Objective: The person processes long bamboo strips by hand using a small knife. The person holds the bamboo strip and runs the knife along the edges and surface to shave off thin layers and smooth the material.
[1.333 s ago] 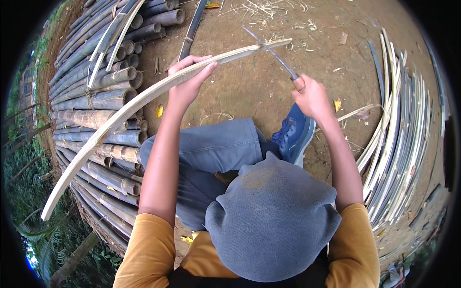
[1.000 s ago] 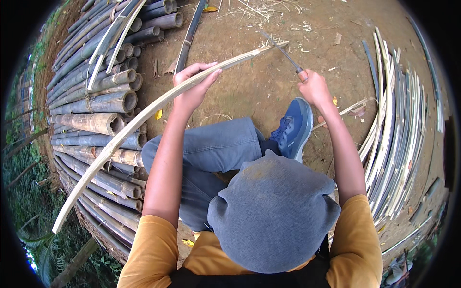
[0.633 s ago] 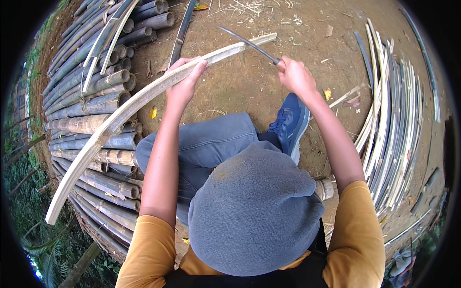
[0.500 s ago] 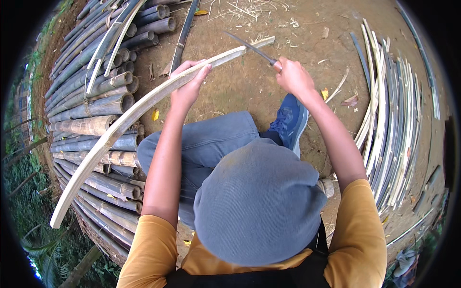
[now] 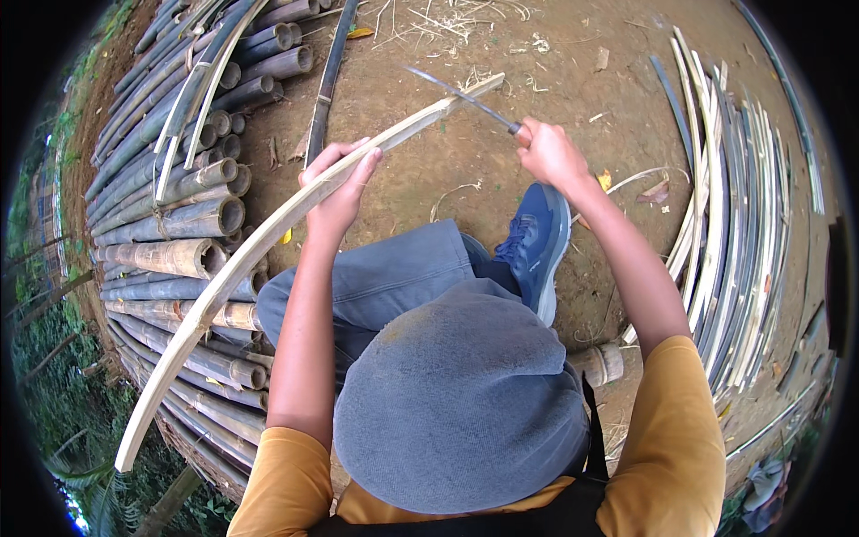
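Observation:
A long, pale split bamboo strip (image 5: 234,271) runs slantwise from the lower left up to the top middle. My left hand (image 5: 336,199) is closed round it beyond its middle, thumb on the upper face. In my right hand (image 5: 553,154) is the handle of a knife (image 5: 458,93), fingers wrapped about it. The thin blade points up and left and crosses the strip close to its far end; whether the edge touches the strip I cannot tell.
Bundled bamboo poles (image 5: 206,219) are stacked along the left. Split bamboo strips (image 5: 729,242) lie in a pile at the right. Pale shavings (image 5: 447,31) litter the ground at the top. My blue shoe (image 5: 540,242) and a short bamboo stub (image 5: 598,364) are below the knife.
The strip and my left hand have shifted slightly left and down in the view. My right hand with the knife is a little lower, and a curled shaving now shows on the ground between my hands.

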A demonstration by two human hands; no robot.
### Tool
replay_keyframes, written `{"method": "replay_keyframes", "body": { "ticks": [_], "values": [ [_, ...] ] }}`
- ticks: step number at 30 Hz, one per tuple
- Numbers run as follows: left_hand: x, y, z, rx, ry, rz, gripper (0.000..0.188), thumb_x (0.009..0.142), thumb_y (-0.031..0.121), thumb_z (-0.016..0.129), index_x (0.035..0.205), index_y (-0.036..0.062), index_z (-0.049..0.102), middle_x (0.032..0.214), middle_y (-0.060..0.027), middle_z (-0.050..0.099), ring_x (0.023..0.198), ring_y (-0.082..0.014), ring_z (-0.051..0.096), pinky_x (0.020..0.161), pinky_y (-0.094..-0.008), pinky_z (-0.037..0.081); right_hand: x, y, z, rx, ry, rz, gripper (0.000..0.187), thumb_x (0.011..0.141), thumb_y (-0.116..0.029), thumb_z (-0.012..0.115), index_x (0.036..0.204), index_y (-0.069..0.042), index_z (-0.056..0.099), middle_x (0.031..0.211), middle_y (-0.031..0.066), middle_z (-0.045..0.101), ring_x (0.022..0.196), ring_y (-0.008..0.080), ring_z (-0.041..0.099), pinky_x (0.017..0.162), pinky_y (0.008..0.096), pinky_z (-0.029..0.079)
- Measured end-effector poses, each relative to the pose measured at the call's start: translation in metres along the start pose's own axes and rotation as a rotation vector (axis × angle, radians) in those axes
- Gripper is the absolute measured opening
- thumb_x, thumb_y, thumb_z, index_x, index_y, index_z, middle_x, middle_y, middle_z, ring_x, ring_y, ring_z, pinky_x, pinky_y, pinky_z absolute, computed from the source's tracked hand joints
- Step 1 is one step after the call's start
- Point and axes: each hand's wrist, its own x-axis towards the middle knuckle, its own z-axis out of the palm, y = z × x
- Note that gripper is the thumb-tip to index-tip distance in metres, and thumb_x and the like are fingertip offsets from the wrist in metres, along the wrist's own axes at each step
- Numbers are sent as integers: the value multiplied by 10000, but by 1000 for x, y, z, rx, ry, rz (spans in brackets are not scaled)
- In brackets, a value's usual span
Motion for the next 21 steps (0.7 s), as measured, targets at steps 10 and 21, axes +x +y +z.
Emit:
{"method": "replay_keyframes", "body": {
  "ticks": [10, 21],
  "values": [
    [10, -13, -12, -16, -46, 12, 152, 865, 71, 795, 931, -40, 715, 1011, -157, 764, 859, -122, 716, 740, -264, 579, 3, 14, 1, 62, 33, -33, 141, 819, -130, 601, 848, -20, 518, 836, 266, 664, 867, 473, 649, 766, 540, 500],
    [2, -22, -7, -28, -41, 29, 146, 854, 32, 800, 956, -42, 725, 1031, -137, 765, 872, -107, 697, 766, -258, 569, 19, 22, 4, -41, -22, 94, 195, 916, -191, 603, 1067, -71, 632, 1033, 228, 707, 1019, 416, 678, 874, 527, 538]
  ]
}}
